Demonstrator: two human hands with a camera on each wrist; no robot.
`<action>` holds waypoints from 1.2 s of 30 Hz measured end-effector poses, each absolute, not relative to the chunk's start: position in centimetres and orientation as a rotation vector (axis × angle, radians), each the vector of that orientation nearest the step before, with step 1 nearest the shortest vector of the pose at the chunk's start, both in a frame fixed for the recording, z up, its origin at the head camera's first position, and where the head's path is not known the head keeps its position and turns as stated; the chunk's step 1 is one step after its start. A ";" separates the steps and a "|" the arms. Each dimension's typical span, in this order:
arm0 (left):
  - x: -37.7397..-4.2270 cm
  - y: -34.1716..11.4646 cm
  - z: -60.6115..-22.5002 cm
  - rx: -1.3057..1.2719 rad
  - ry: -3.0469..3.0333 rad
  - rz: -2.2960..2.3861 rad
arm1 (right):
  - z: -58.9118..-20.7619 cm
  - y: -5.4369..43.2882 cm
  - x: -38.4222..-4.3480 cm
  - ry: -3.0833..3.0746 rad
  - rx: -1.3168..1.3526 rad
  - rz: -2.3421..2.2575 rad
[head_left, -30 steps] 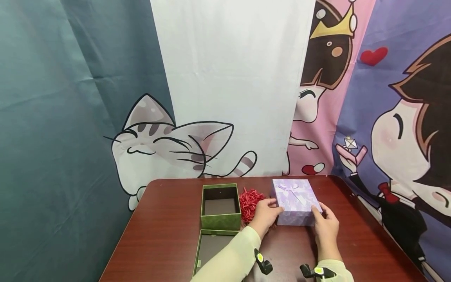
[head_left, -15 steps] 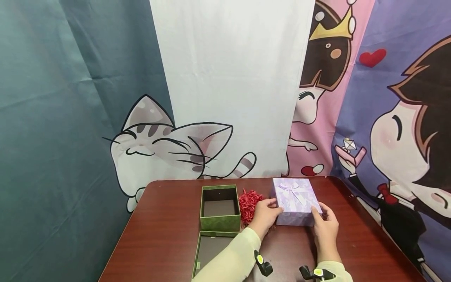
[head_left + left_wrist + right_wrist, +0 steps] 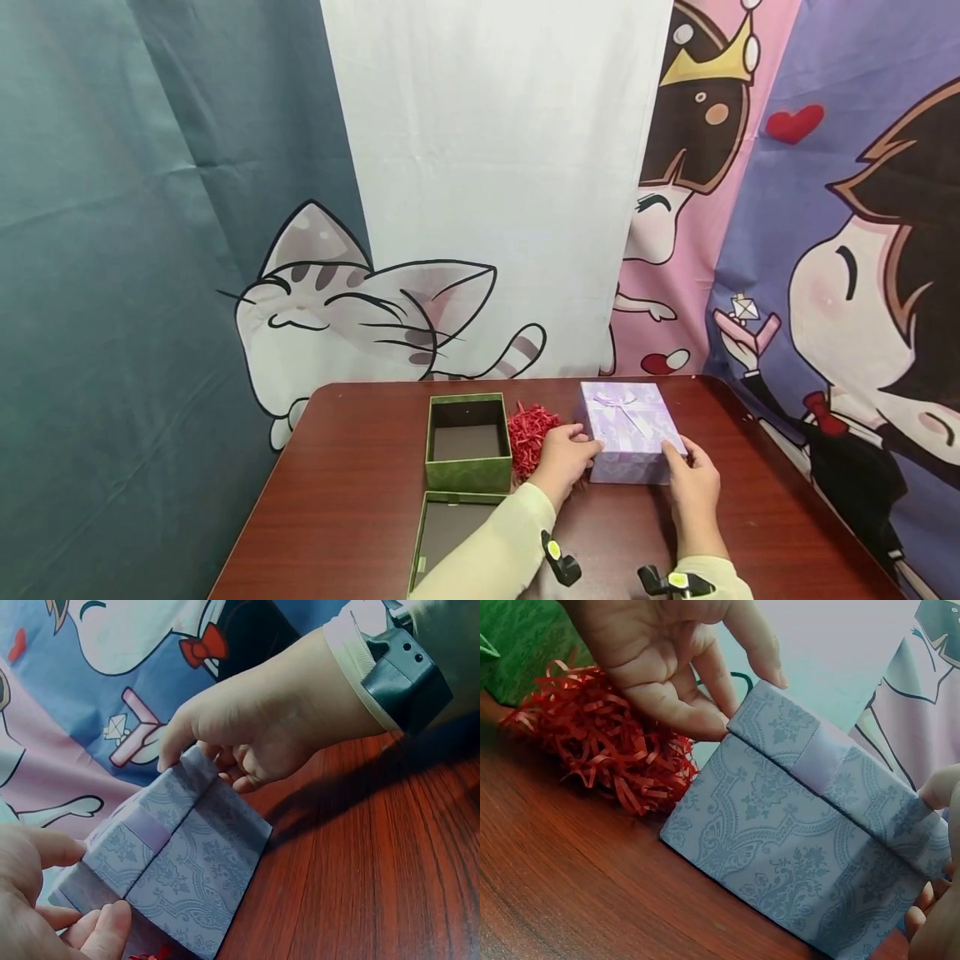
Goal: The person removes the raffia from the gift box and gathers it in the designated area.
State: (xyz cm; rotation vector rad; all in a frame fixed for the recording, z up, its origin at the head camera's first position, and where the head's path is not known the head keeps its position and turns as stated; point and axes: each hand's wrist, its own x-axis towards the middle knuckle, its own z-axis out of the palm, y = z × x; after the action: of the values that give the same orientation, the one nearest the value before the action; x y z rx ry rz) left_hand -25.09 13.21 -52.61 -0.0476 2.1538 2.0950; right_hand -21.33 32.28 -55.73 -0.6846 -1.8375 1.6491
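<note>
A lavender gift box [image 3: 633, 417], patterned with damask and topped by a ribbon bow [image 3: 617, 401], stands at the back right of the table. Its lid [image 3: 859, 772] sits on the base [image 3: 780, 844], with a thin seam between them. My left hand [image 3: 562, 457] holds the lid's left front corner, thumb on top and fingers at the side. At the right front corner my right hand [image 3: 693, 492] grips the lid the same way, its thumb over the top edge. The right hand's lower fingers are curled beside the box in the left wrist view. The inside of the box is hidden.
Red shredded paper [image 3: 531, 437] lies left of the gift box, partly behind my left hand. Beside it stands an uncovered green box [image 3: 469, 473], with its green lid [image 3: 457, 533] upturned in front. Cartoon-printed curtains [image 3: 495, 192] hang behind the brown table [image 3: 337, 500].
The gift box has shifted very slightly toward me since half a second ago. Both hands keep their hold at its front corners, and everything else stays put.
</note>
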 end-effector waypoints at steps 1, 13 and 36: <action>-25.0 13.2 -52.7 -0.052 2.149 2.090 | -55.8 32.3 -21.3 -1.824 -0.680 1.665; -25.1 13.0 -53.6 0.000 2.125 2.117 | -56.1 32.1 -21.2 -1.683 -0.636 1.758; -25.5 12.7 -52.6 0.010 2.099 2.125 | -55.9 32.0 -21.7 -1.503 -0.558 1.892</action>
State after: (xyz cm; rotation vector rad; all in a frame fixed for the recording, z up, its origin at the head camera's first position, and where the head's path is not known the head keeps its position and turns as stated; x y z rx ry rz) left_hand -25.49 12.68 -52.59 0.0103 2.0989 2.1247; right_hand -21.68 31.98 -55.90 -0.5579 -1.5034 1.8922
